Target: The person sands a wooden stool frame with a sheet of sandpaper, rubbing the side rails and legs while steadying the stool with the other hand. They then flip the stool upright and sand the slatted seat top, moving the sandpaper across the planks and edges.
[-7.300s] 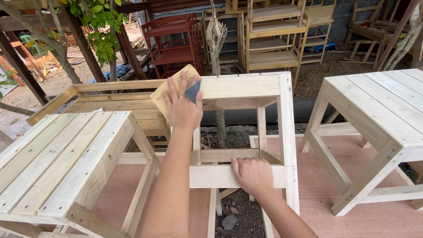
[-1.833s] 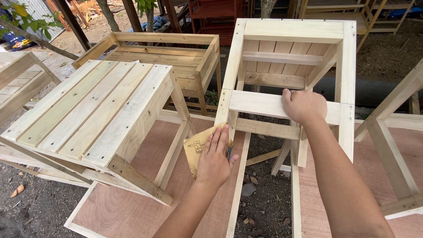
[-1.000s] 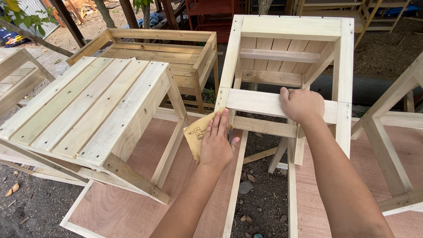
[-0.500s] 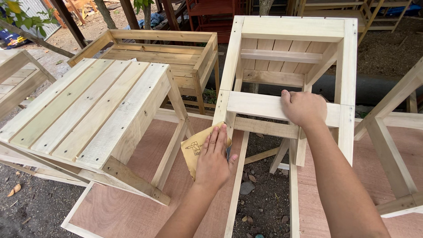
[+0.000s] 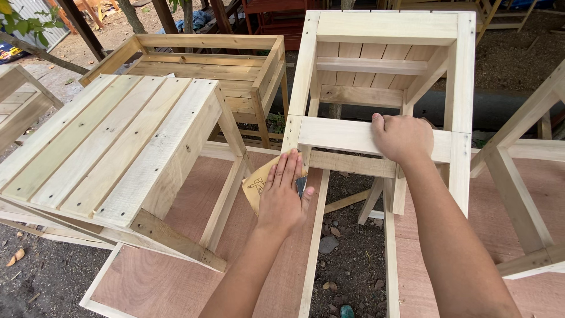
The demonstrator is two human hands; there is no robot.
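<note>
At the far left edge of the frame, part of a slatted wooden piece (image 5: 20, 103) is showing, with bare dirt ground (image 5: 35, 277) and a few dry leaves lying below it. Filling the left half, a pale slatted wooden table (image 5: 112, 147) is sitting tilted, its top facing up and left. Behind it, in the upper middle left, an open wooden crate frame (image 5: 206, 65) is standing. Reddish-brown plywood sheets (image 5: 176, 277) with pale wood edging are lying across the ground in the lower half.

In the centre, the left hand (image 5: 282, 197) is lying flat with fingers stretched out, pressing a tan sheet of sandpaper (image 5: 259, 182) against the left leg of the unfinished wooden stool frame (image 5: 382, 76); the hand is not clenching, only pressing. Just right of centre, the right hand (image 5: 403, 136) is curling over the frame's cross rail, grasping it. Gravel and dirt are showing between the plywood sheets below.

At the right edge, the leg and brace of another pale wooden table (image 5: 518, 176) are reaching in. Along the top, tree trunks, green leaves and more wooden furniture are standing outdoors.
</note>
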